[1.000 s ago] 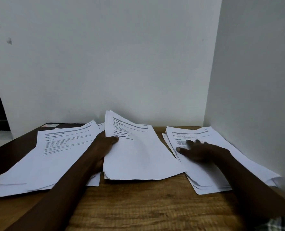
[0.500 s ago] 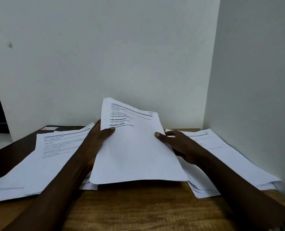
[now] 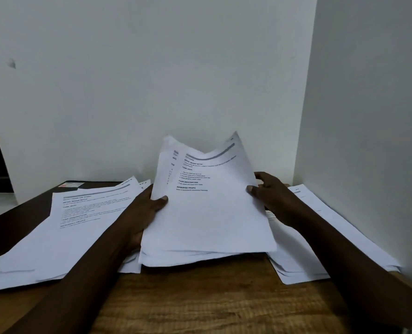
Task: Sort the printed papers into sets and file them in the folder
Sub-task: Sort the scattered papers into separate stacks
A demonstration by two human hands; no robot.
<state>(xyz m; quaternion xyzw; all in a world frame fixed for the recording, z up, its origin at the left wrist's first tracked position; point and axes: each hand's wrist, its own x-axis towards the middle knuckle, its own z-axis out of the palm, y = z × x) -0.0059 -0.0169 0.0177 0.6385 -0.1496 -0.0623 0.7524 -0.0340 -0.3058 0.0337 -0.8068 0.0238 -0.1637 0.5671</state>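
Holding the middle stack of printed papers (image 3: 207,213) between my hands, I pinch its left edge with my left hand (image 3: 144,213) and its right edge with my right hand (image 3: 272,201). A left pile (image 3: 79,225) lies outside my left hand, a right pile (image 3: 320,213) beyond my right. Sorting looks well along; nothing is filed. The dark slab (image 3: 71,185) past the left pile may be the folder.

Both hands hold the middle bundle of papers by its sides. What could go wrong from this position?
1. The middle stack, pinched at its sides by the left hand and right hand, is uneven at its near edge; lower sheets could slide out.
2. The left pile and right pile lie close on either side, so a fallen sheet might mix into another set.
3. The stack's far edge sags in the middle and may crease.
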